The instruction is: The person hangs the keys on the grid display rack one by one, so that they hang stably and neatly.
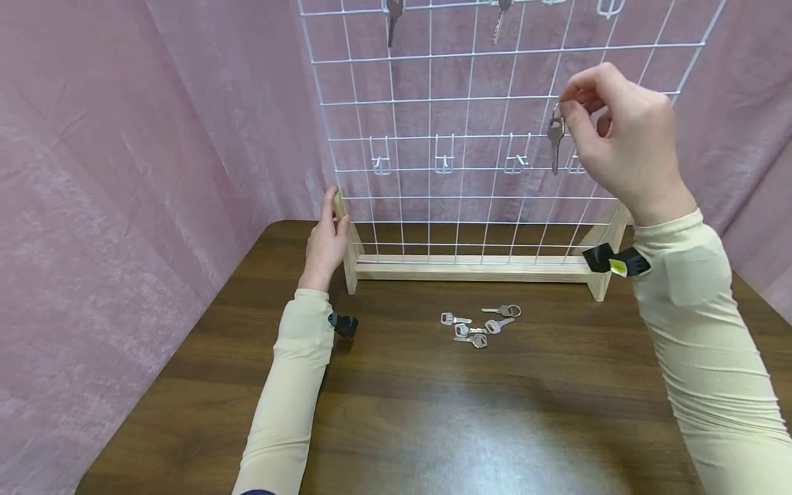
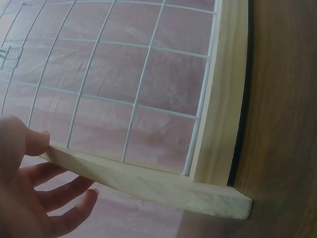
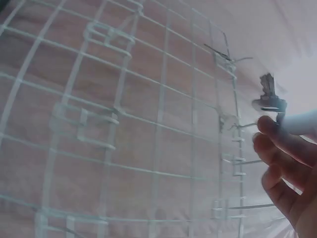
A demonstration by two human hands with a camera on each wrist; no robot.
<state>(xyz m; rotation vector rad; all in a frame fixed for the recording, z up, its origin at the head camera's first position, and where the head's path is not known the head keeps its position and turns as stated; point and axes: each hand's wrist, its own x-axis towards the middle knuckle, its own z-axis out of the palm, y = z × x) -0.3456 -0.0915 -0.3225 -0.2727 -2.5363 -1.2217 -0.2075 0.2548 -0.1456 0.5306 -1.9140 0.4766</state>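
Observation:
My right hand (image 1: pixel 637 141) pinches a small ring from which a silver key (image 1: pixel 555 137) hangs, in front of the white wire grid (image 1: pixel 427 198). The same key (image 3: pixel 268 88) shows just beyond the fingertips in the right wrist view. Close behind it are white hooks, one of them this hook (image 1: pixel 516 163) to its left in the head view. With thumb on one side and fingers on the other, my left hand (image 1: pixel 325 246) holds the left wooden side piece (image 2: pixel 148 186) of the grid's stand.
Several loose keys (image 1: pixel 479 340) lie on the brown wooden table (image 1: pixel 421 419) before the stand's bottom bar (image 1: pixel 470 272). Higher up hang a dark key (image 1: pixel 394 19) and a lighter key (image 1: pixel 502 20). A pink curtain (image 1: pixel 155 137) surrounds the table's back and left.

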